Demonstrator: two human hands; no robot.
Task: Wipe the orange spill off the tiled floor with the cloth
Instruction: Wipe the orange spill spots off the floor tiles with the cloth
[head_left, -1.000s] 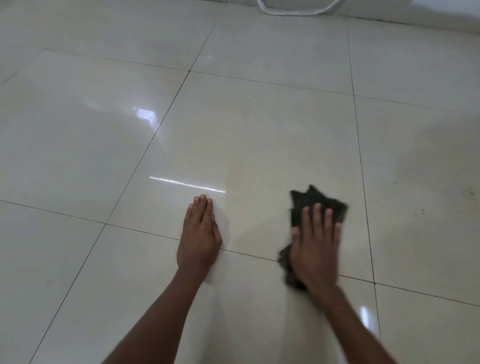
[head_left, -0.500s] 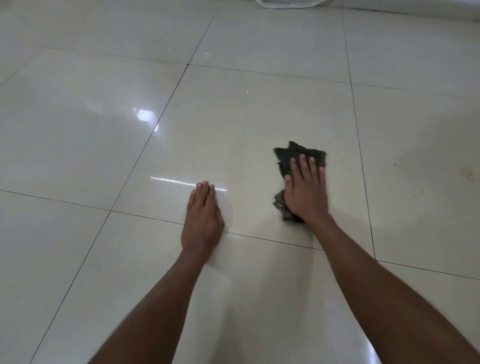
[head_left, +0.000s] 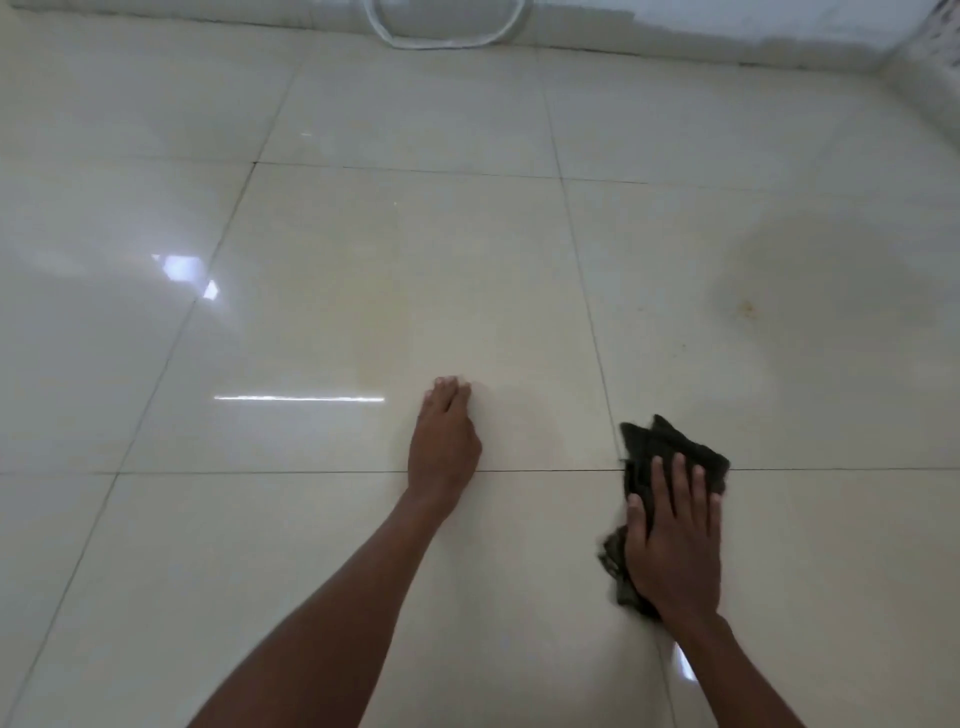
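The right hand (head_left: 675, 540) lay palm down on the cloth (head_left: 670, 447) at the lower right of the frame, fingers (head_left: 680, 478) spread flat and pressing it against the floor (head_left: 363, 260) rather than clenched around it. The cloth was dark and crumpled; part of it stuck out ahead of the fingertips and part bunched out at the left side of the palm. It sat right over a grout line, where four tiles met.

The left hand (head_left: 444, 441) rested flat on the floor at the lower centre, open and empty, fingers together and pointing up the frame, its heel near the same grout line. The two hands were well apart.

The spill (head_left: 748, 309) showed as faint orange specks at the middle right, inside a duller, darker patch of tile, well above the cloth and not touched by it. A few more tiny specks trailed down and left from it.

A loop of white cord (head_left: 441, 44) lay at the top centre, by the wall. Bright reflections streaked the glossy tiles at the left.
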